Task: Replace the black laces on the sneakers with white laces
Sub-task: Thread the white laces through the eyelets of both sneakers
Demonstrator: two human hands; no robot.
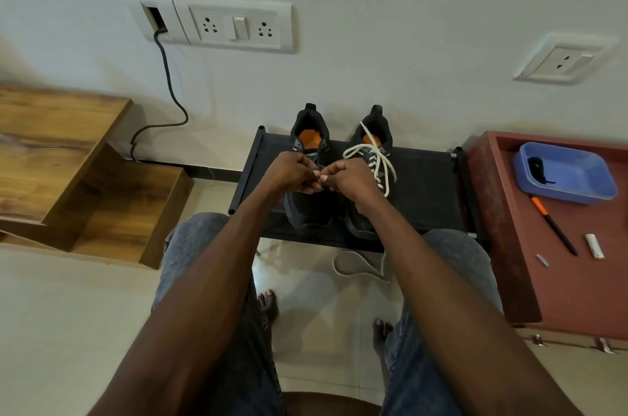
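— So, working from nearest out: what lies closest?

— A spare white lace [360, 266] on the floor, just past the near edge of the black rack [424, 191].

— And the hands?

— Both are over the left sneaker [307, 174], which stands toe toward the person and heel to the wall. The left hand [289, 174] and right hand [350, 177] meet fingertip to fingertip above its eyelets, fingers curled in a pinch. They seem to grip its black lace, though the lace itself is hard to make out.

— Which way must it travel?

— I'd judge along the shoe's long axis, pulled toward the person. Neither hand is nearer.

— Further off?

— The right sneaker [370, 171] beside it already wears a white lace [377, 160]. A removed black lace [538, 168] lies in the blue tray [577, 191].
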